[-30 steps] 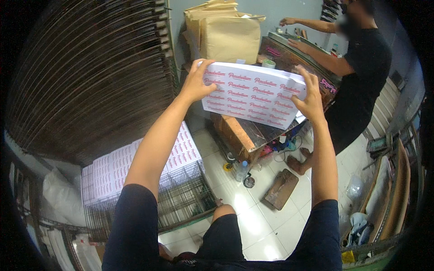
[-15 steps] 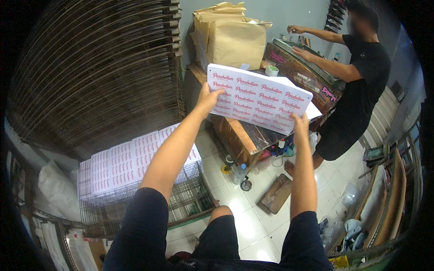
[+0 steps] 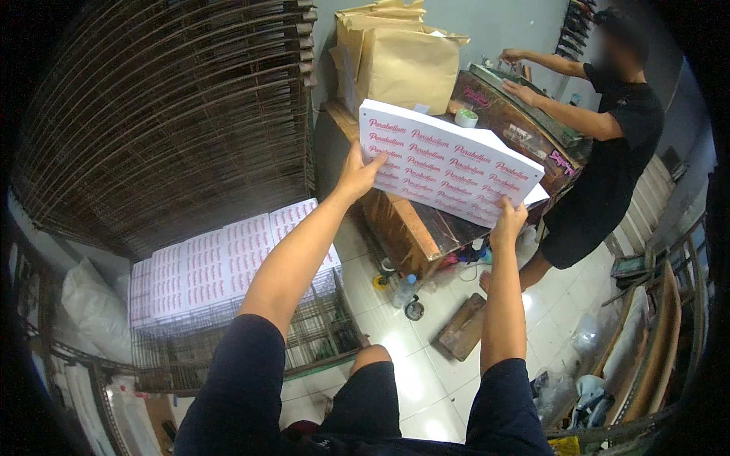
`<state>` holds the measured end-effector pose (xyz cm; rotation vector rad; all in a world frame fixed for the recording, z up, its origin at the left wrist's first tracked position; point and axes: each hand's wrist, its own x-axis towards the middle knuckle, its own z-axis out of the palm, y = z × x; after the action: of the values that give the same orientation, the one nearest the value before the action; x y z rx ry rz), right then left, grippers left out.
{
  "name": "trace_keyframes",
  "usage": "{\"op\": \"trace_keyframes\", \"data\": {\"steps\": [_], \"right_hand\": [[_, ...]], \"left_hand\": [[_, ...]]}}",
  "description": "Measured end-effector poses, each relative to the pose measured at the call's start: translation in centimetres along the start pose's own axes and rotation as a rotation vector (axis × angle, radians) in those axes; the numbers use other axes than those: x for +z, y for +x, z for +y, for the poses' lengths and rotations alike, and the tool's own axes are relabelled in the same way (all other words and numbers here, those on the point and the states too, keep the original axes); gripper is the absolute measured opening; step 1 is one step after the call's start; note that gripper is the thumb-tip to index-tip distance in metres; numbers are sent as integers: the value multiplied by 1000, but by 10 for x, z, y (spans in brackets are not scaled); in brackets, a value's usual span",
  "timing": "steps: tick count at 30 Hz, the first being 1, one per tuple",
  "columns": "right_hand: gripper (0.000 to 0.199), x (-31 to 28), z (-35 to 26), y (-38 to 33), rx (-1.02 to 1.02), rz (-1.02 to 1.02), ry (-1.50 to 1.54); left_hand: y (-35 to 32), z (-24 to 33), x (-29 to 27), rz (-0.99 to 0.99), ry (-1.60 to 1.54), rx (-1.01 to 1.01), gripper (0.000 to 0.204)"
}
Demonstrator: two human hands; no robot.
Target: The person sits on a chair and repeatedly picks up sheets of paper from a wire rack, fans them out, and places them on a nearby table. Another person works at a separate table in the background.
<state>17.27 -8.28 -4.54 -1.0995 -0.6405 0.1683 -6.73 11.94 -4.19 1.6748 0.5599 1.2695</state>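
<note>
I see both hands raised in front of me, holding a white printed sheet [image 3: 449, 166] with rows of pink lettering, tilted and up in the air above the wooden counter [image 3: 414, 228]. My left hand [image 3: 359, 173] has its grip closed on the sheet's lower left edge; my right hand [image 3: 508, 220] pinches the lower right corner. More printed sheets [image 3: 220, 266] lie on a wire rack [image 3: 304, 334] at lower left. Another person [image 3: 608, 152] works at the counter's far side.

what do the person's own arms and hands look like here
Both arms wear dark navy short sleeves that end above the elbow, leaving the forearms bare. The left hand and right hand are bare too: no gloves, watch, rings or bands show.
</note>
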Motion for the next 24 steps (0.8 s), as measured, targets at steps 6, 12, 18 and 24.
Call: {"op": "trace_keyframes", "data": {"steps": [6, 12, 18, 24], "right_hand": [[23, 1, 15, -5, -76, -61, -79], [23, -3, 14, 5, -41, -63, -173], [24, 2, 18, 7, -34, -72, -141], [33, -3, 15, 6, -12, -112, -191]], "left_hand": [[-2, -15, 7, 44, 203, 55, 49], [11, -21, 8, -10, 262, 9, 48], [21, -32, 9, -6, 277, -15, 47], [23, -33, 12, -14, 230, -53, 42]]}}
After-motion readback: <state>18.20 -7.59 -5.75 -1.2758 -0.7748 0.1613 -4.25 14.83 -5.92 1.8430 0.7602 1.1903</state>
